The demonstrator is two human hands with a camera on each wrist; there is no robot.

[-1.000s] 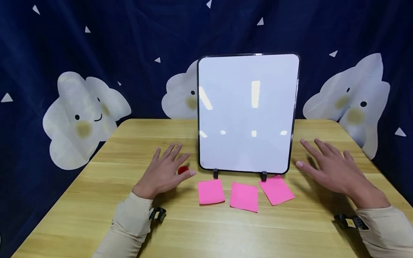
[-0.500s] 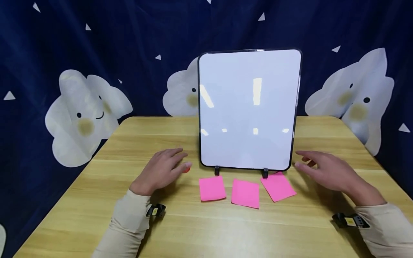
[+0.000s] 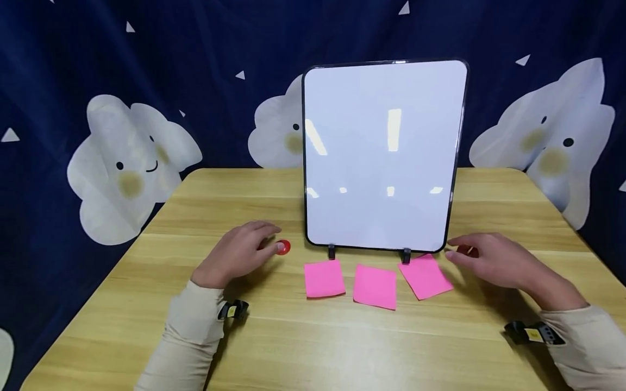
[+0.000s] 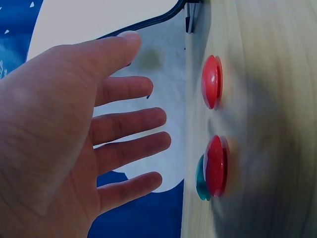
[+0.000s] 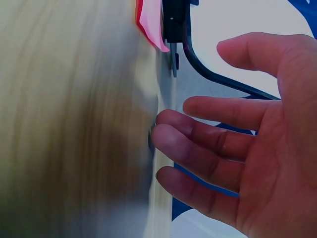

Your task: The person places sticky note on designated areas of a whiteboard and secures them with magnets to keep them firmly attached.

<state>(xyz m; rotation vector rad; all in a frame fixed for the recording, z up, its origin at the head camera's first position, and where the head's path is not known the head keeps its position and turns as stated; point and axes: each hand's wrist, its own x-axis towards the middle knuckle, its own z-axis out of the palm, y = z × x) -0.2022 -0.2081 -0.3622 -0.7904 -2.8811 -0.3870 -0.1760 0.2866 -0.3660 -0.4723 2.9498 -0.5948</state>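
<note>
My left hand (image 3: 239,254) hovers over the table with relaxed fingers and holds nothing. Beside its thumb in the head view shows a round red disc (image 3: 283,247), magnet-like. The left wrist view has two domed red discs (image 4: 210,82) on the tabletop, with a teal disc (image 4: 200,181) partly behind the lower one. My right hand (image 3: 496,260), loosely bent and holding nothing, is near the lower right corner of an upright whiteboard (image 3: 362,157). In front of the board lie three pink sticky notes: left (image 3: 325,279), middle (image 3: 375,288) and right (image 3: 425,278).
The whiteboard has a black frame and stands on two small black feet (image 3: 406,256). The wooden table (image 3: 342,353) reaches back to a dark blue curtain (image 3: 220,32) printed with clouds. The right sticky note lies close to one foot.
Both hands, spread flat earlier, have drawn their fingers in and lowered somewhat. The red disc shows more clearly beside my left thumb. The head view has shifted, so the table and board appear higher.
</note>
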